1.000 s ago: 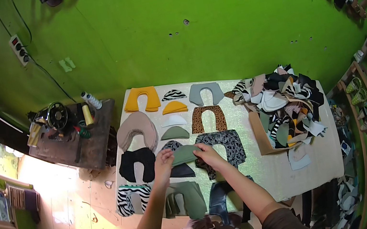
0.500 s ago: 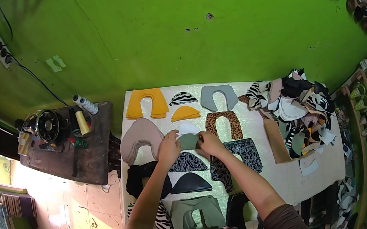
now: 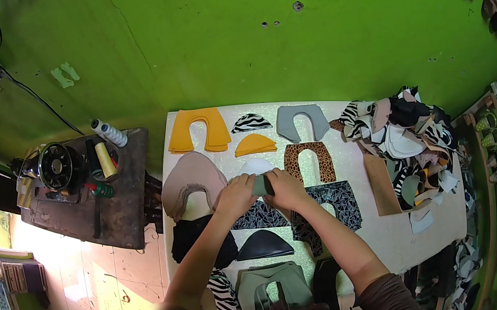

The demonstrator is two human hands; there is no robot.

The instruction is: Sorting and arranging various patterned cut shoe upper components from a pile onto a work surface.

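Over the middle of the table, my left hand [image 3: 237, 196] and my right hand [image 3: 285, 189] close on a grey-green half-round piece [image 3: 259, 186] from its two sides. Much of that piece is covered by my fingers. Just beyond it lies a white half-round piece [image 3: 255, 167]. Nearer to me are a black-and-grey patterned half-round stack [image 3: 260, 216] and a dark half-round stack [image 3: 263, 244]. Beige U-shaped pieces [image 3: 190, 176] rest beside my left hand. Leopard-print U-shaped pieces [image 3: 307, 157] are on the far right of my right hand.
Yellow [image 3: 196, 127] and grey U-shaped pieces [image 3: 301, 122] lie along the table's far side. A cardboard box [image 3: 385, 184] heaped with scraps stands at the right. At the left, a sewing machine [image 3: 57, 167] and thread cones [image 3: 108, 132] sit on a dark table [image 3: 120, 212].
My hands have drawn closer together over the grey-green half-round piece, and my fingers now cover more of it. The whole view has shifted slightly.
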